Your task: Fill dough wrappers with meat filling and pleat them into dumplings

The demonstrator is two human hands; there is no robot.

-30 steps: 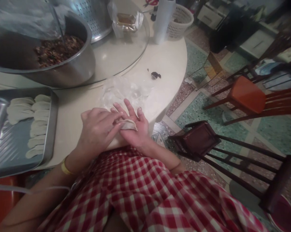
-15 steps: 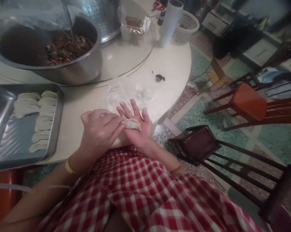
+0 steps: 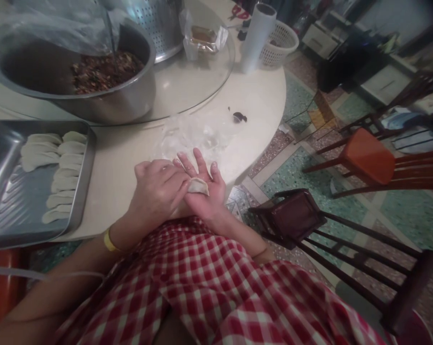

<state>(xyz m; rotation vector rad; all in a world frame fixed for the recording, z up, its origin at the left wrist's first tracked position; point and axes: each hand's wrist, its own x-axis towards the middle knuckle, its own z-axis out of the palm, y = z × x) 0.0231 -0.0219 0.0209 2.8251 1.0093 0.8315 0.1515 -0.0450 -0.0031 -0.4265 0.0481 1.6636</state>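
Observation:
A pale half-moon dumpling point(image 3: 198, 186) lies on the palm of my right hand point(image 3: 209, 191), which is turned up with its fingers spread. My left hand point(image 3: 161, 184), with a yellow band at the wrist, reaches across and pinches the near end of that dumpling; its fingertips partly hide the edge. Left of my hands, a metal tray point(image 3: 87, 182) holds two rows of folded dumplings point(image 3: 63, 179). Behind the tray stands a large metal bowl point(image 3: 108, 105) of dark chopped filling point(image 3: 105, 72), with a utensil stuck in it.
A crumpled clear plastic sheet point(image 3: 188, 136) lies beyond my hands. Dark scraps point(image 3: 240, 117) sit nearer the table edge. Farther back are a foil-wrapped block point(image 3: 204, 38), a roll of plastic point(image 3: 258, 38) and a white basket point(image 3: 281, 45). A dark chair point(image 3: 295, 215) stands at right.
My left hand has shifted slightly right, and its fingers cover more of the dumpling's left end. The right hand stays almost still. The whole view has shifted slightly.

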